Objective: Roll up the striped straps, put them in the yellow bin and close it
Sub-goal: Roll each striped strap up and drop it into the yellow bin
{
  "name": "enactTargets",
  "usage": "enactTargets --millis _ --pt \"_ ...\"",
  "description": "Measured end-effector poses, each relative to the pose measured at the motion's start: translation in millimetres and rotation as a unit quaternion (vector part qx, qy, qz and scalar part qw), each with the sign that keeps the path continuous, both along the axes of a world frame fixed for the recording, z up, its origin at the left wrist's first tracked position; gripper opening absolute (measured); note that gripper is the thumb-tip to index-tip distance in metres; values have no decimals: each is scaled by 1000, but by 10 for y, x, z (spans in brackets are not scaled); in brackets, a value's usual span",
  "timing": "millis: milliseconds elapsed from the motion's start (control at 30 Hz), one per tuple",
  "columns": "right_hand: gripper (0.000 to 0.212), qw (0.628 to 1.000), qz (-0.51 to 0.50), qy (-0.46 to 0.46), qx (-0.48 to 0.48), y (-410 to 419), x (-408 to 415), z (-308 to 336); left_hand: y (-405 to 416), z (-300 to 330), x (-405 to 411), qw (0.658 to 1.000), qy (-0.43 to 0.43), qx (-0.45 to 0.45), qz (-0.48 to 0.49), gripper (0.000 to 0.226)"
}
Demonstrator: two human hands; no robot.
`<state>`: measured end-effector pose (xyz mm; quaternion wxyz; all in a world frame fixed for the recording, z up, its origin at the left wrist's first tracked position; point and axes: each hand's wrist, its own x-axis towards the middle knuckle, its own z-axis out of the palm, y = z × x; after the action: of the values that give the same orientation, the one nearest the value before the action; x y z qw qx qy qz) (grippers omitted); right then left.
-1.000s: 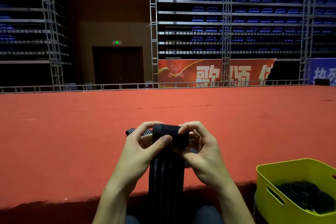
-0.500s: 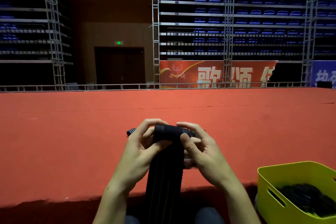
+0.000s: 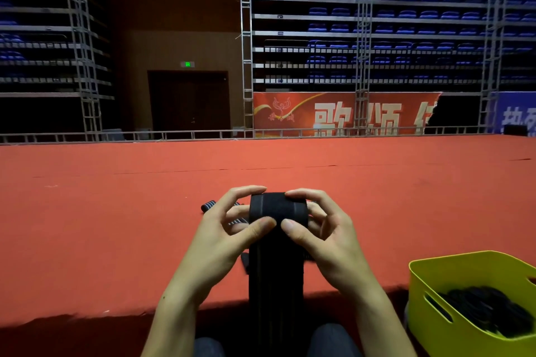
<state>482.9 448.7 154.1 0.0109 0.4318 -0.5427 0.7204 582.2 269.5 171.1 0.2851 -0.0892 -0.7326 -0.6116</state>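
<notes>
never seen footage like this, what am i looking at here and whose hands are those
No machine here: the single view comes from a camera worn on a person's head, looking down at their own hands. The left hand and right hand both grip a dark striped strap, partly rolled, its tail hanging toward the lap. Behind the hands, more striped straps lie on the red carpeted stage. At lower right, an open yellow bin already holds dark rolls.

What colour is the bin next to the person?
The bin is bright yellow-green, seen in the head view at the lower right.
</notes>
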Motion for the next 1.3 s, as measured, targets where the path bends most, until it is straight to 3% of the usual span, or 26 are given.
enactTargets --millis 167,300,633,933,1300 --pt "43 1000 12 14 -3 -1 -24 -52 21 -13 6 1000 6 9 -6 46" --pt "61 999 12 22 34 22 -33 -51 20 -50 4 999 24 35 -21 48" --pt "50 997 -18 47 50 52 -20 -17 2 -75 -12 999 25 34 -1 55" --pt "55 995 -35 70 57 -6 -41 -84 71 -49 -13 999 20 16 19 37" --pt "61 993 -37 9 108 28 -105 -92 4 -102 -36 998 55 -8 16 43"
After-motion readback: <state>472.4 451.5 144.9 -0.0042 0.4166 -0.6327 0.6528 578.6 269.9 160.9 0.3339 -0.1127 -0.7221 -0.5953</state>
